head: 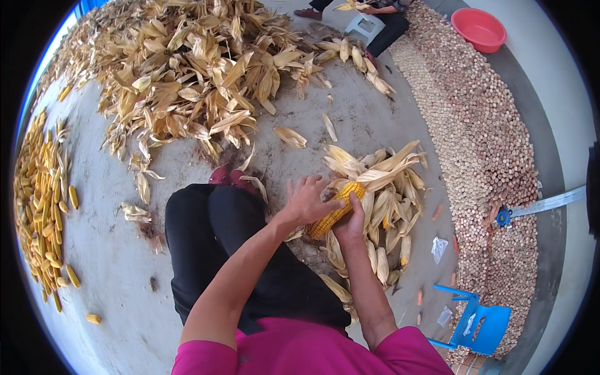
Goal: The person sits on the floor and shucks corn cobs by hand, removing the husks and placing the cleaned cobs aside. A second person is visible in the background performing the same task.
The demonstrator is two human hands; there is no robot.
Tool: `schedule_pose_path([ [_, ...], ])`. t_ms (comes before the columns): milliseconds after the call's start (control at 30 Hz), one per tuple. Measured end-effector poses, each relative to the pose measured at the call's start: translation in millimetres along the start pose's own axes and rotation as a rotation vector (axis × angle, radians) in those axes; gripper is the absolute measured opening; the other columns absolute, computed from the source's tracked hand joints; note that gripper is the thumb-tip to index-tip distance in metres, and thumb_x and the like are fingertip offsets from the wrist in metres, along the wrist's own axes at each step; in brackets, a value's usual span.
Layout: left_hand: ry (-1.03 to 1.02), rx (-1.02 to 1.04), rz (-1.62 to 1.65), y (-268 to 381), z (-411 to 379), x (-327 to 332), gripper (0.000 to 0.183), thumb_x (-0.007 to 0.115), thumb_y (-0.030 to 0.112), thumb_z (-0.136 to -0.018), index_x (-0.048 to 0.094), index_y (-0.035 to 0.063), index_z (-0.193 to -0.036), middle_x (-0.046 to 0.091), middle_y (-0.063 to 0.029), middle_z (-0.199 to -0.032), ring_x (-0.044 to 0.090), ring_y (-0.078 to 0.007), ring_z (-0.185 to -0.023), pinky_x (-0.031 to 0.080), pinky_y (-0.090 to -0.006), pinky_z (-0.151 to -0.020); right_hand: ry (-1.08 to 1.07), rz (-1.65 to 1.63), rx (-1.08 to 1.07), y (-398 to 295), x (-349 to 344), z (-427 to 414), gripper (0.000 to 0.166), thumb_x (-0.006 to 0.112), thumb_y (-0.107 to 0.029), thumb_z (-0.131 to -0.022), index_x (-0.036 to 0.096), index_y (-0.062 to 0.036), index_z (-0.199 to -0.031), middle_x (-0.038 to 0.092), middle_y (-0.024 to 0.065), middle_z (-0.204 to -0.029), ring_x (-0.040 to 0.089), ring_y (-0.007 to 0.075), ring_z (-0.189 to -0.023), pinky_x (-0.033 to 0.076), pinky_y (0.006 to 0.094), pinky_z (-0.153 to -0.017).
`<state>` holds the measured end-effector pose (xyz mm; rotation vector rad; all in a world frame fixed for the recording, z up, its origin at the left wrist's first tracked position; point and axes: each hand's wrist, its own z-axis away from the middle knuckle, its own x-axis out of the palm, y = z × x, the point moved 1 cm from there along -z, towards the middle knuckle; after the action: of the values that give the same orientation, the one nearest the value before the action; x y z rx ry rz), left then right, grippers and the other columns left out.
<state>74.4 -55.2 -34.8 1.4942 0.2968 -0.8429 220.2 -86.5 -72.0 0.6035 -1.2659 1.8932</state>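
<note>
A yellow corn cob (332, 219) with bared kernels lies slanted between my hands, above the floor to the right of my knees. My right hand (352, 224) grips it from the right side, thumb along the kernels. At its upper left is my left hand (307, 200), fingers stretched and apart, thumb over the cob; whether that thumb presses on it is hard to tell. Dry peeled husks (391, 172) spread just beyond the cob's upper end; whether they are attached cannot be seen. Beneath and beside my right hand lies a heap of ears in husk (382, 251).
A large husk pile (187, 70) lies ahead. Bare corn cobs (47, 206) are heaped at left. Along the right runs a long stack of cobs (487, 140), with a blue plastic chair (490, 323) and a red basin (479, 30) near it. Another person (393, 28) sits ahead by a stool (364, 28).
</note>
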Motion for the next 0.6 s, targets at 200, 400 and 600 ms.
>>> schedule_pose_path([
  [200,-0.301,-0.048,0.169,15,4,-7,0.09,0.069,0.032,-0.064,0.028,-0.001,-0.136,0.055,-0.0267,-0.11,0.052,-0.0383,-0.105,0.04,-0.0399,-0.091,0.043,0.011,-0.072,-10,22,-7,0.036,0.055,-0.022,-0.085,0.048,-0.0013,-0.113,0.058,0.014,-0.104,0.056,0.0273,-0.098,0.044,0.0412,-0.09],
  [400,-0.222,0.135,0.124,9,12,-7,0.078,0.068,0.024,-0.065,0.031,-0.0016,-0.128,0.061,-0.0268,-0.093,0.06,-0.0398,-0.087,0.048,-0.044,-0.077,0.089,0.113,-0.091,-36,26,-34,0.021,0.064,-0.014,-0.08,0.052,-0.0027,-0.094,0.059,0.0101,-0.081,0.06,0.0243,-0.068,0.052,0.0386,-0.065],
  [600,-0.23,0.165,0.074,13,21,-7,0.081,0.066,0.02,-0.065,0.026,0.0013,-0.132,0.059,-0.0278,-0.092,0.059,-0.0402,-0.09,0.046,-0.0442,-0.08,0.098,0.088,-0.012,-71,14,-54,0.019,0.064,-0.008,-0.078,0.054,-0.0011,-0.092,0.06,0.0125,-0.085,0.061,0.0244,-0.069,0.053,0.0424,-0.065],
])
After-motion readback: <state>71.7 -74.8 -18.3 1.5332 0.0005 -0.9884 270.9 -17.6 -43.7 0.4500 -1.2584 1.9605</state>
